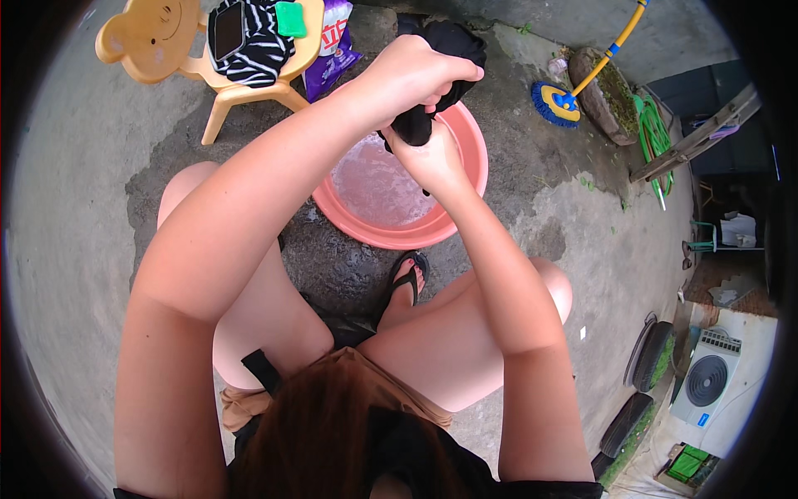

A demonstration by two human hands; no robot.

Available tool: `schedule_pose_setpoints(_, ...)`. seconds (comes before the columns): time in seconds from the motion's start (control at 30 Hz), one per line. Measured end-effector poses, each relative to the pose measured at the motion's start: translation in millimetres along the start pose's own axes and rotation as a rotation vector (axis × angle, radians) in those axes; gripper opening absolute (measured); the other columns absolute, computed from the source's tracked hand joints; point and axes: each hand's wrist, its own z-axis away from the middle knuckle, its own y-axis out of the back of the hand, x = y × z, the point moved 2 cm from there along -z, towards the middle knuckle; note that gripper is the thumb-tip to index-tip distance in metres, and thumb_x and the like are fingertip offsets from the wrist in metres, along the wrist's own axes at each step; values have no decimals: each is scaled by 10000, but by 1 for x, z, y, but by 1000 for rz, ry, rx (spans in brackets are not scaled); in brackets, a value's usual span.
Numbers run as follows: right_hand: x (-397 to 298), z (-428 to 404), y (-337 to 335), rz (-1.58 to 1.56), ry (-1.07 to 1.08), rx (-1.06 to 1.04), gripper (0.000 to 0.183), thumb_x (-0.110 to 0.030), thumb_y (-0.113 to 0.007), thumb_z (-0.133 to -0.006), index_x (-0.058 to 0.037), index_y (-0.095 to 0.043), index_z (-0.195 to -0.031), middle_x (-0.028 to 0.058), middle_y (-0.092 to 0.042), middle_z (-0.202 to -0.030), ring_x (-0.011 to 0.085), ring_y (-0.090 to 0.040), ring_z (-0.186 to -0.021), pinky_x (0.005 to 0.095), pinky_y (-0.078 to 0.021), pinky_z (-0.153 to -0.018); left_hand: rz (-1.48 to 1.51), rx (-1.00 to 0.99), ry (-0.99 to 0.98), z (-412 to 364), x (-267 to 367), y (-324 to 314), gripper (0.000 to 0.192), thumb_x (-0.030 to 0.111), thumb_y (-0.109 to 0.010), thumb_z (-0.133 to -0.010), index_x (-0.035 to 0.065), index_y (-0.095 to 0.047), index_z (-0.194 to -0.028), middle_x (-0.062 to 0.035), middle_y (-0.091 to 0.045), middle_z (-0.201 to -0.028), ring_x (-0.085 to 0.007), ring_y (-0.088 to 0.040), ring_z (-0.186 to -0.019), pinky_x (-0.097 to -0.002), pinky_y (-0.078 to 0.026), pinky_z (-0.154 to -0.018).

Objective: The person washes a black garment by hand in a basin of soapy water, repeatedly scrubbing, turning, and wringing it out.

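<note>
A dark, bunched-up cloth [458, 43] is stretched between my two hands above a pink plastic basin [399, 240]. My left hand [408, 75] is the farther one, closed around the cloth with the thumb pointing right. Nearer to me, my right hand [433, 156] grips another part of the same cloth, which bulges out over the fist. Foamy, cloudy water [374, 184] lies in the basin below. The hands and forearms hide the basin's far left side and some of the cloth.
A yellow plastic chair [227, 100] at the upper left bears striped clothing [255, 68], a dark-screened device [229, 31] and a green soap bar [290, 20]. Behind it stands a purple detergent bag [330, 59]. A blue-and-yellow mop [558, 105], stone planter [601, 93] and green hose [651, 134] are at right.
</note>
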Motion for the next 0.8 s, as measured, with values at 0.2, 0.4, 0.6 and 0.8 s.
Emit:
schedule_pose_setpoints(0.2, 6, -3, -1, -2, -6, -41, 325, -333, -717, -792, -25, -624, -838, 48, -630, -664, 151, -611, -618, 320, -479, -580, 16, 25, 12, 2, 0, -4, 384, 257, -722, -751, 84, -481, -507, 12, -425, -492, -93, -387, -451, -271, -346, -477)
schedule_pose_setpoints(0.4, 7, 3, 2, -228, -98, -211, 329, -333, -740, -772, -47, -605, -864, 19, -577, -643, 117, -586, -599, 276, -463, -530, 34, 42, 0, 6, 6, -2, 421, 245, -705, -792, 154, -410, -506, 69, -340, -493, -46, -286, -440, -252, -286, -470)
schedule_pose_setpoints(0.6, 25, -1, 0, -285, -36, -260, 362, -352, -746, -787, -34, -602, -881, 18, -571, -654, 115, -563, -566, 268, -448, -520, 106, -32, -64, -5, 6, 11, 371, 269, -736, -737, 61, -520, -518, -2, -465, -500, -113, -439, -451, -284, -391, -486)
schedule_pose_setpoints(0.8, 26, 2, 0, -170, -134, -138, 371, -373, -730, -814, -15, -635, -829, 10, -576, -652, 96, -530, -565, 284, -431, -536, 111, -17, -69, -5, 7, 11, 377, 258, -725, -745, 81, -493, -506, 7, -443, -492, -105, -410, -439, -280, -379, -483)
